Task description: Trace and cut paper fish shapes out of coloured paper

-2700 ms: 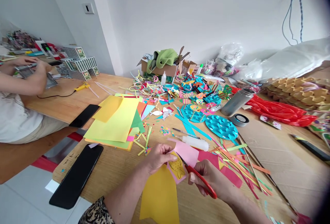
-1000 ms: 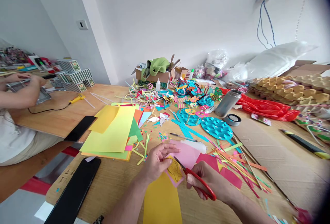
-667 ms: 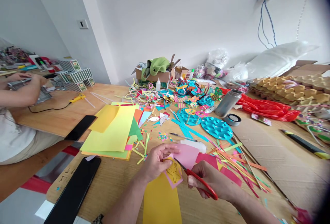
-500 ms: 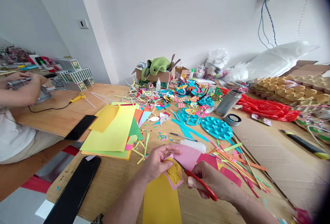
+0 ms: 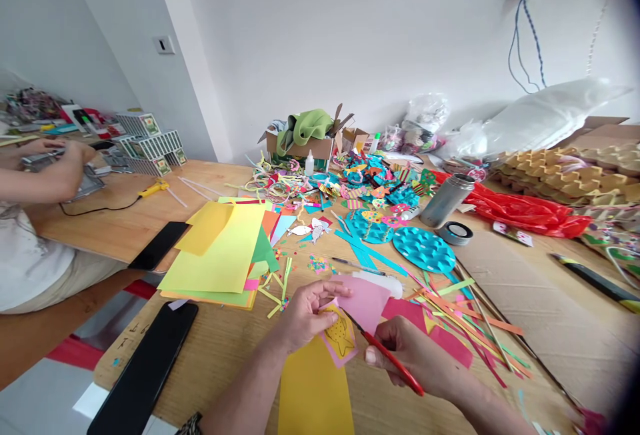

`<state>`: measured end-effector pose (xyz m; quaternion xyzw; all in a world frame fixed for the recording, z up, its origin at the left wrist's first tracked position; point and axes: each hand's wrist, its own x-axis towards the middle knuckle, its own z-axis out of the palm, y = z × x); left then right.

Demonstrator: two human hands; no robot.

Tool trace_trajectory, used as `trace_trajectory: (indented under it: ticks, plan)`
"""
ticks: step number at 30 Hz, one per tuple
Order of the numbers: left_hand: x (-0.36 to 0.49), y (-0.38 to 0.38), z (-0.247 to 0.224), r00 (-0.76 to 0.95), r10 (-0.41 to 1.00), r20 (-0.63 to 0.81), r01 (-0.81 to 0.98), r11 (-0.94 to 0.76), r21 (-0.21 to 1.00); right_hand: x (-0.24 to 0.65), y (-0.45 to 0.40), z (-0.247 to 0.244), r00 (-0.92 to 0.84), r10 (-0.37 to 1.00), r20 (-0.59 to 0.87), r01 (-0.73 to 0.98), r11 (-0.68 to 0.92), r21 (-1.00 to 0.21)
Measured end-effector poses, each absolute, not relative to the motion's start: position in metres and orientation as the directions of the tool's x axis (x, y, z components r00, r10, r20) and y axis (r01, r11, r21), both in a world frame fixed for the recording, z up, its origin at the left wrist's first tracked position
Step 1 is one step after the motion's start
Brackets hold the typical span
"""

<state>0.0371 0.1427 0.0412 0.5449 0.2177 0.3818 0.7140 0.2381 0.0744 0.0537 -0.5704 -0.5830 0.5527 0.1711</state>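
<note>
My left hand (image 5: pixel 313 315) pinches a pink paper (image 5: pixel 367 298) together with a small yellow piece (image 5: pixel 341 335) that has a fish drawn on it in dark lines. My right hand (image 5: pixel 403 355) is closed round the handles of red-handled scissors (image 5: pixel 393 363). Their blades reach in at the pink paper, beside the fish drawing and close to my left fingertips. Below both hands lies a dark yellow sheet (image 5: pixel 315 395). Pieces of magenta paper (image 5: pixel 447 341) rest just past my right hand.
Yellow and green sheets (image 5: pixel 215 255) are stacked at left, near a black phone (image 5: pixel 157 246) and a long black object (image 5: pixel 145 368). Blue bumpy discs (image 5: pixel 424 249), a metal flask (image 5: pixel 447 200) and paper strips (image 5: pixel 460 308) lie right. A co-worker's arm (image 5: pixel 40 178) shows far left.
The whole view has shifted slightly to the right and down. Both hands keep nearly the same hold, and the scissors stay at the pink paper.
</note>
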Motion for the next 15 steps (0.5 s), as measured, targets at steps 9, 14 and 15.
trace_trajectory:
  ticks: [9,14,15]
  plan:
    - [0.0377,0.1421,0.0412,0.628,0.772,0.099,-0.306,0.128,0.943,0.2376,0.0737,0.0567,-0.323,0.845,-0.426,0.458,-0.254,-0.852]
    - [0.0382,0.1418,0.0386,0.633,0.769,0.088,-0.289,0.129,0.949,0.2382,0.0750,0.0555,-0.323,0.845,-0.425,0.482,-0.240,-0.843]
    - [0.0385,0.1415,0.0383,0.636,0.766,0.087,-0.290,0.133,0.948,0.2385,0.0751,0.0550,-0.324,0.843,-0.429,0.492,-0.237,-0.838]
